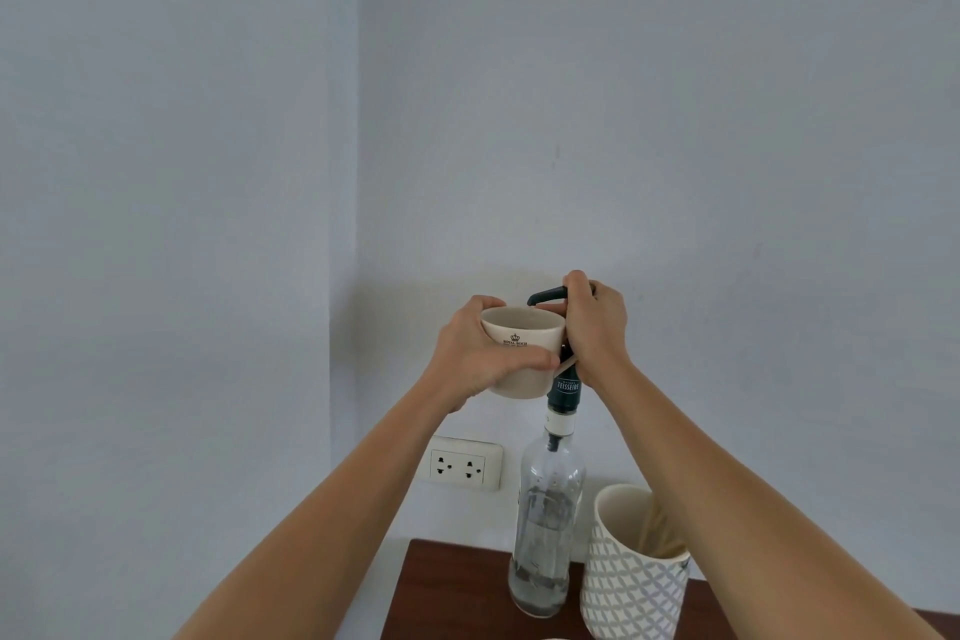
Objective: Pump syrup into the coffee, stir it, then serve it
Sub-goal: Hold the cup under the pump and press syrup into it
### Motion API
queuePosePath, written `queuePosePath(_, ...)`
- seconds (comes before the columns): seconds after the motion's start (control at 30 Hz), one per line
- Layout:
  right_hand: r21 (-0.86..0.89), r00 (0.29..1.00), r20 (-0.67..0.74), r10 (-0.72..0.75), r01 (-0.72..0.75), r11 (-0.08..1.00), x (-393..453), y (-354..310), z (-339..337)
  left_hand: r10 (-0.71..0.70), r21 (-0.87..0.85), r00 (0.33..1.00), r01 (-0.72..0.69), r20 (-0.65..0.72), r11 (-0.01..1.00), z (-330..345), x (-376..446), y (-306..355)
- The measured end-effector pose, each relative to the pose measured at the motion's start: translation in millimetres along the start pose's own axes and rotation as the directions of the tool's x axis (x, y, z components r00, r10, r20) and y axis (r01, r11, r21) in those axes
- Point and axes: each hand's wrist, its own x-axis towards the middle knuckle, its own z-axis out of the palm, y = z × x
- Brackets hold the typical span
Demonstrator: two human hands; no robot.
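A cream cup with a small crown logo is held up in the air by my left hand, which wraps its left side and front. The dark pump spout reaches over the cup's rim. My right hand grips the pump head on top of the tall clear syrup bottle. The bottle stands on a dark wooden table and looks almost empty. What is inside the cup is hidden.
A white and grey patterned holder with wooden sticks inside stands right of the bottle. A double wall socket sits on the pale wall behind. The table's left edge lies just left of the bottle.
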Motion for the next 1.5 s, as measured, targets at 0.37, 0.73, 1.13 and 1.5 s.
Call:
queuePosePath(0.37, -0.04, 1.0, 0.023, -0.011, 0.012, 0.999, 2, 4, -3, 0.009, -0.007, 1.0, -0.009, 0.004, 1.0, 1, -2, -2)
queuePosePath(0.73, -0.022, 0.993, 0.035, 0.112, -0.112, 0.993, -4, -5, -4, 0.005, -0.001, 0.999, -0.005, 0.04, 1.0, -4, -7, 8)
queuePosePath(1.13, -0.022, 0.998, 0.006, 0.062, -0.062, 0.998, -6, -12, -8, 0.013, -0.019, 0.998, -0.012, 0.055, 1.0, -1, -6, 13)
queuePosePath(1.5, -0.034, 0.999, -0.003, 0.044, -0.044, 0.998, -5, -9, -7, 0.004, -0.027, 0.998, -0.003, 0.059, 1.0, -2, -5, 12)
